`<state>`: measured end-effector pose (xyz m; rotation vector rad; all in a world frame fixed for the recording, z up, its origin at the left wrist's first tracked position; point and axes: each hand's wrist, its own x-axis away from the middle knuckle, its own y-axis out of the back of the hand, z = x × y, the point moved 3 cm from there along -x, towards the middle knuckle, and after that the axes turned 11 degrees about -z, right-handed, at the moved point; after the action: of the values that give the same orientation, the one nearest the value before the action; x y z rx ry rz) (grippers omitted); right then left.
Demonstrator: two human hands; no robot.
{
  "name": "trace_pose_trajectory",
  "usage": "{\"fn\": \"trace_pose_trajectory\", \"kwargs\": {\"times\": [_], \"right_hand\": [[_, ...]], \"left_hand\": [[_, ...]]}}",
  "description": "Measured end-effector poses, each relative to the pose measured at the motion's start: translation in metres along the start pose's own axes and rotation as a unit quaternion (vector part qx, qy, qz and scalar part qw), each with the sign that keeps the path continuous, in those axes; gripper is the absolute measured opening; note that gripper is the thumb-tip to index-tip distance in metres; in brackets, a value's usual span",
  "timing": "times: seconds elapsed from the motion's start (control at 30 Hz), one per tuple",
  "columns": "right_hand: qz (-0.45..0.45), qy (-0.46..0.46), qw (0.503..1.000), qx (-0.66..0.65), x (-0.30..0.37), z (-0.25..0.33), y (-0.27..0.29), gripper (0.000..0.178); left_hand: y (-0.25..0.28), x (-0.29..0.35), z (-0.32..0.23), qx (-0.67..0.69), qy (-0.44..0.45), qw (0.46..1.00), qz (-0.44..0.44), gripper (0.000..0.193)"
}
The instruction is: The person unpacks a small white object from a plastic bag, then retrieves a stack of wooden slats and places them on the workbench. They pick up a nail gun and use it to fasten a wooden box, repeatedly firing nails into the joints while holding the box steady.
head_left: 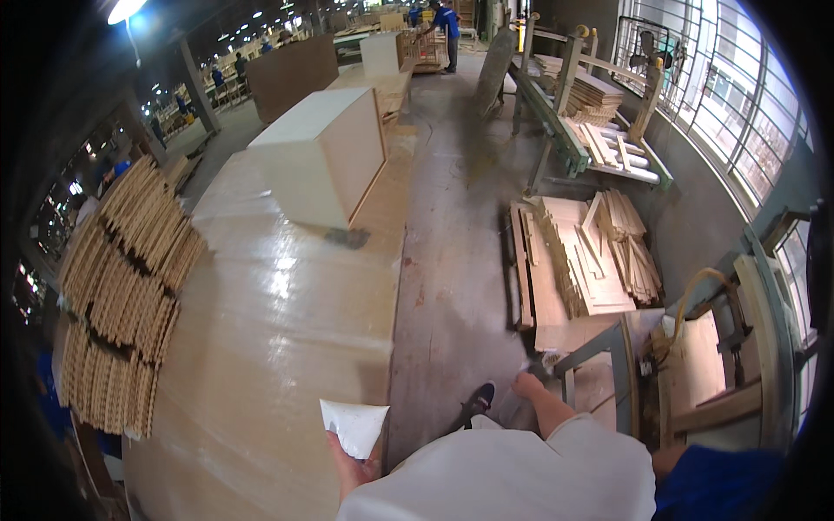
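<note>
My left hand (pixel 354 471) is closed around the lower part of a white plastic pouch (pixel 356 425), full-looking and wide at its top edge. It is held above the near right edge of a long worktable (pixel 261 347) with a glossy tan covering. My right hand (pixel 526 385) hangs low over the floor on the right, near a grey metal frame (pixel 608 345). Its fingers are too small and hidden to make out, and I see nothing plainly held in it.
A large white box-shaped cabinet (pixel 321 152) sits on the table. Stacked ridged wooden strips (pixel 122 304) line its left side. Right of the aisle (pixel 460 260) lie wood boards (pixel 582 252) and a roller conveyor (pixel 565 130). A blue sleeve (pixel 721 482) is close on my right; a person (pixel 446 30) stands far ahead.
</note>
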<state>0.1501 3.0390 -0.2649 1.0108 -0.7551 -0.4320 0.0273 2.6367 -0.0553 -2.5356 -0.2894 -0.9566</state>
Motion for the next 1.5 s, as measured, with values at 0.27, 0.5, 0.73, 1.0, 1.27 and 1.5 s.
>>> {"fn": "trace_pose_trajectory", "kwargs": {"times": [0.27, 0.5, 0.73, 1.0, 1.27, 1.5], "right_hand": [[-0.095, -0.037, 0.983, -0.153, -0.119, -0.094, 0.095, 0.025], [-0.074, -0.095, 0.912, -0.391, -0.190, -0.098, 0.157, 0.017], [-0.114, -0.140, 0.938, -0.296, -0.293, -0.118, 0.223, 0.018], [-0.115, -0.341, 0.892, -0.275, -0.400, -0.152, 0.235, 0.019], [-0.091, -0.295, 0.900, -0.307, -0.578, -0.078, 0.273, 0.019], [-0.063, -0.170, 0.945, -0.272, -0.785, -0.071, 0.341, 0.018]], "left_hand": [[-0.252, -0.095, 0.044, 0.028, 0.102, 0.960, 0.261, 0.048], [-0.413, -0.157, 0.037, -0.012, 0.024, 0.978, 0.209, 0.043], [-0.571, -0.251, -0.001, -0.042, -0.052, 0.982, 0.176, 0.033], [-0.750, -0.428, -0.047, -0.065, -0.025, 0.984, 0.164, 0.050], [-0.873, -0.559, -0.092, -0.053, -0.070, 0.991, 0.101, 0.047], [-0.939, -0.650, -0.114, -0.023, -0.093, 0.995, 0.038, 0.045]]}}
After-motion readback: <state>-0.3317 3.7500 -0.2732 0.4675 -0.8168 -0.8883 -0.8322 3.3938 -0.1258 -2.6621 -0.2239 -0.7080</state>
